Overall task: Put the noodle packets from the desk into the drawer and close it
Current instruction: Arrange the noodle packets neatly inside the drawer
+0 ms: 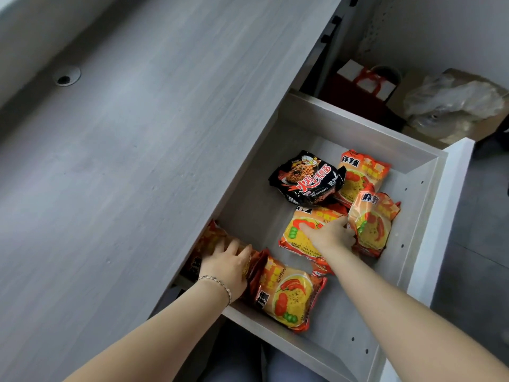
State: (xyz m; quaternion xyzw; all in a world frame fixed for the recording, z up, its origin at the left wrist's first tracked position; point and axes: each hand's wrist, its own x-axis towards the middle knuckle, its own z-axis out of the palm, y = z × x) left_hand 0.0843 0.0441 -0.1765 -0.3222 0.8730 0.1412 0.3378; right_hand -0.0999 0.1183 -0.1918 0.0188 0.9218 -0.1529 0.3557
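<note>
Head view looks down both forearms into the open drawer (407, 188). Nearest, an orange noodle packet (286, 293) lies flat just right of the left hand (228, 267), its long axis running away from the person. The left hand, with a bracelet (217, 283) at the wrist, is curled over a red packet (214, 241) tucked partly under the tabletop (124, 161) edge, fingers closed on its top. Further in, the right hand (330, 234) lies spread and flat on another orange packet (300, 232), pressing rather than gripping. Just right of that hand a fourth packet (371, 221) stands tilted; beyond the fingertips lie a black packet (308, 179) and one more orange packet (363, 172). No packets show on the tabletop, so closing seems next; the right hand is nearer the white drawer front (440, 216).
</note>
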